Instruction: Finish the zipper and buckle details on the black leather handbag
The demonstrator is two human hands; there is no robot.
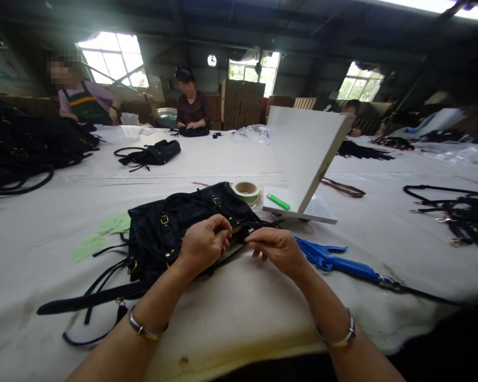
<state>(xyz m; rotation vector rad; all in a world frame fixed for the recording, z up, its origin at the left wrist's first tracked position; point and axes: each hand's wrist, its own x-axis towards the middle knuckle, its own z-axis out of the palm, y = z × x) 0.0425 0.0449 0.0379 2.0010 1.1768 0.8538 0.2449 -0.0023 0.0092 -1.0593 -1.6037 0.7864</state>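
A black handbag (171,223) with gold buckles lies on the white table (239,307) in front of me, its long straps trailing toward the near left. My left hand (203,244) pinches the bag's near edge with closed fingers. My right hand (276,246) grips the same black edge or strap just to the right. Both wrists wear metal bangles. What lies under the fingertips is hidden.
A blue-handled tool (334,261) lies right of my right hand. Behind the bag sit a green tape roll (247,190), a green lighter (278,201) and a leaning white board (302,159). Green paper slips (103,233) lie left. Other black bags, strap piles and seated people are farther off.
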